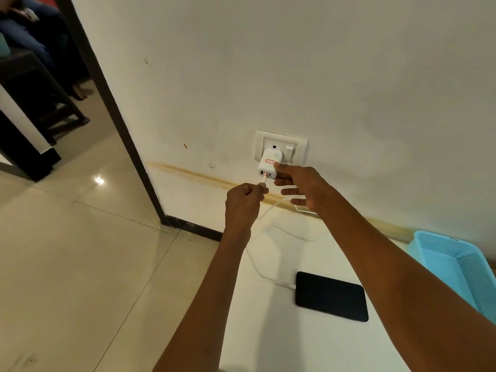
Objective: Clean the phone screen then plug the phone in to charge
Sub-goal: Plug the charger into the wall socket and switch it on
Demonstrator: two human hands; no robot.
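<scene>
Head view: white table (pixel 295 345) against cream wall (pixel 322 63), left grip (pixel 245 200) pinching cable (pixel 252 261), right grip (pixel 298 185) steadying charger (pixel 268 167).

Two bare forearms, no sleeves or jewellery

I counted one phone (pixel 331 296), lying flat on one white table (pixel 281 345), and one white cable (pixel 257 264) running from it. There was one white charger (pixel 269 167), sitting in one wall plate (pixel 281 147), and that plate had one socket and one switch (pixel 288 152). I had two hands out: my left hand (pixel 243 202) and my right hand (pixel 300 185). One blue basket (pixel 456 267) stood on the table at the right. Past the one dark door frame (pixel 112 111) I could see one dark chair (pixel 40 87) and one seated person (pixel 35 28).
</scene>
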